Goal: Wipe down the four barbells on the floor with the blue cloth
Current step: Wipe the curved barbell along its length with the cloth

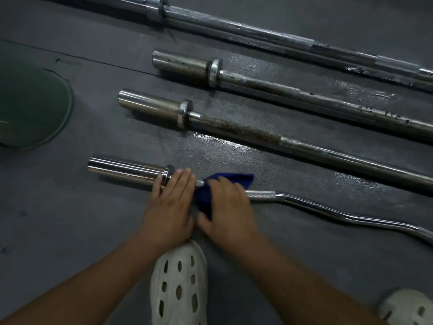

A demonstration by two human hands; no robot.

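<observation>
The nearest barbell point(304, 202), a chromed curl bar, lies on the floor point(70, 219) just in front of the person; it looks heavy, rigid and slick, likely to roll; the left hand point(171, 205) lies flat, fingers straight, on its collar, steadying it; the right hand point(227, 207) wraps the soft blue cloth point(236, 178) round the shaft beside the collar; the knurled stretch will probably drag.

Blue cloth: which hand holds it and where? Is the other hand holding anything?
The right hand grips the blue cloth by its middle, bunched over the curl bar; the left hand rests on its collar, holding nothing.
</observation>
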